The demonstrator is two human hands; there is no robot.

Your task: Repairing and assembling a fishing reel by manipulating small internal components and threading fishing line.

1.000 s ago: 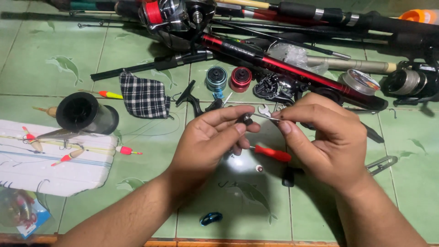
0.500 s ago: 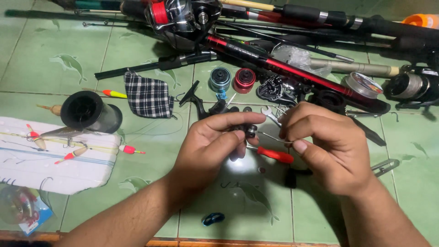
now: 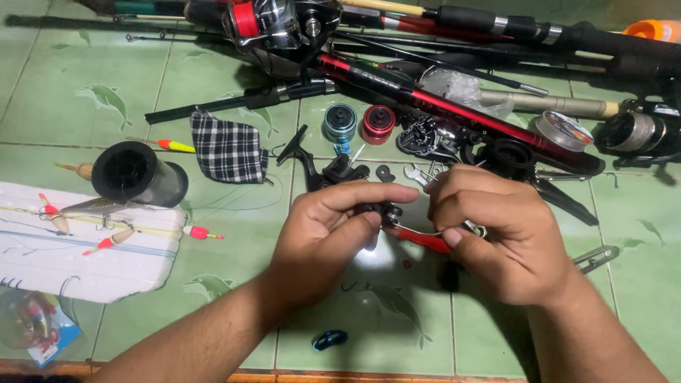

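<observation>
Small black part [image 3: 386, 211] mostly hidden between the fingers [image 3: 369, 195]

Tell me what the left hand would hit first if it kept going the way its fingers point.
The left hand points right, toward the right hand. It would probably meet the right hand's fingers first, across the small dark part between them; depth is unclear.

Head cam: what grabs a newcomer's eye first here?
The two hands at centre: the left hand pinches a small black reel part, and the right hand meets it with a red-handled tool. Behind them, a heap of fishing rods and a red-spooled reel crosses the top of the green tiled floor. At left lies a white foam board with floats.
</observation>
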